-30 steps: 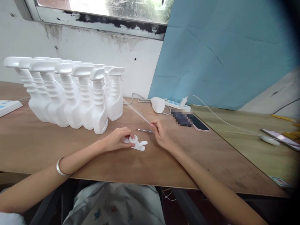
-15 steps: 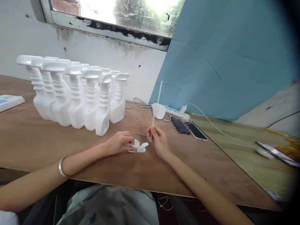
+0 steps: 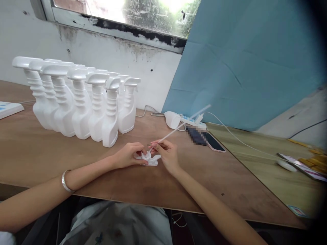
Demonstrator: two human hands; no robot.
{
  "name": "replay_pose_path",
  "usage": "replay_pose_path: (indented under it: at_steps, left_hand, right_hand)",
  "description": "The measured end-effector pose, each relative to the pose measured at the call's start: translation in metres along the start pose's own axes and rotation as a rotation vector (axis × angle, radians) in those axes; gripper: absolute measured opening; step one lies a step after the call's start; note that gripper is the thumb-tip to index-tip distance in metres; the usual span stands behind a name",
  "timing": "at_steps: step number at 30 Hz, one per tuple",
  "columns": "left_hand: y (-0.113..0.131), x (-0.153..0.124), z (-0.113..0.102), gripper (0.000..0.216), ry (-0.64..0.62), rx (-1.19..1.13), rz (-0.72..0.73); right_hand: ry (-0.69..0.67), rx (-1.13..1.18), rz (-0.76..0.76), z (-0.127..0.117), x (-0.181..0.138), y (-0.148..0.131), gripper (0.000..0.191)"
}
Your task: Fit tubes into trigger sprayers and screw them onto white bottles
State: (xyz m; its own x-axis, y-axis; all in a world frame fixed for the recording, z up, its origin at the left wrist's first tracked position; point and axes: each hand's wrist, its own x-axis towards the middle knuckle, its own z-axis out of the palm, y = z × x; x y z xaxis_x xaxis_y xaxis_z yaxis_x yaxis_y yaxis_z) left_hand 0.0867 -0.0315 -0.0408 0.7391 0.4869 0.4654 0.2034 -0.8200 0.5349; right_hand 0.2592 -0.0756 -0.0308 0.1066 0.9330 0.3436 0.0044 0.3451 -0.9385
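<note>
Near the front edge of the bench [image 3: 204, 190], about midway along, white spray head [image 3: 153, 162] lies flat, round collar facing up. Left hand [image 3: 130, 156]: grip pinching the head's side. Right hand [image 3: 167, 154]: grip pinching a tube [image 3: 185, 122] near its lower end, that end at the collar; can't tell if it's inside. Tube slants up toward the bench's back right.

To do this well, I'd pinch close to the tip, line it up with the opening, press the head steady; a long thin tube likely bends if pushed askew.

Materials: head looks like hard moulded plastic, curved trigger; tube slim, translucent whitish. Spray bottles [image 3: 109, 117] toward the back edge: smooth white, ribbed necks.
</note>
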Motion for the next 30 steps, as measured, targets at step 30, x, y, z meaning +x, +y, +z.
replay_pose_path:
  at_steps: [30]
  left_hand:
    - [-0.004,0.001,0.002,0.026,0.011,0.023,0.010]
  right_hand:
    - [-0.137,-0.534,-0.323,0.000,-0.006,-0.007,0.007]
